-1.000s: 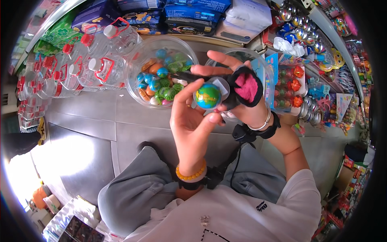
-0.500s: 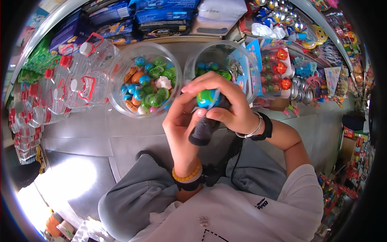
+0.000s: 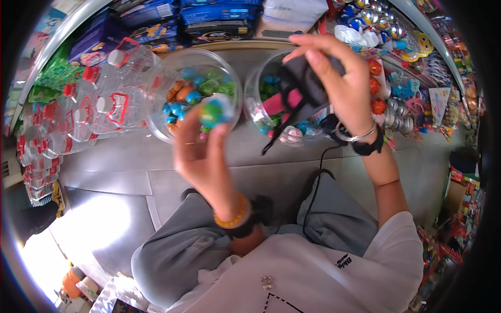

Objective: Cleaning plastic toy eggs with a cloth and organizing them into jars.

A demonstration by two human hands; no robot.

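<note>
My left hand [image 3: 206, 148], blurred by motion, pinches a blue-and-green globe-patterned ball [image 3: 212, 113] over the near right rim of the left clear tub [image 3: 151, 112]. Inside that tub lie several blue, green and brown-orange balls [image 3: 193, 97]. My right hand [image 3: 339, 78] is above the right clear tub [image 3: 254, 99], thumb and fingers closed around a dark grey fabric piece [image 3: 308, 83] with black straps. A pink patch [image 3: 284, 101] shows beside it; whether it belongs to the fabric or lies behind it, I cannot tell. The fabric hides much of the right tub.
Empty-looking clear bottles with red handles [image 3: 117, 109] crowd the left. Blue packages [image 3: 219, 21] and a white package [image 3: 289, 18] stand behind the tubs. Small toys and goods [image 3: 407, 86] fill the right. A black cord [image 3: 308, 203] runs from my right wrist to my lap.
My hands have moved apart. The left has carried the ball leftward to the left tub; the right has gone up and right, its dark fabric piece swinging over the right tub.
</note>
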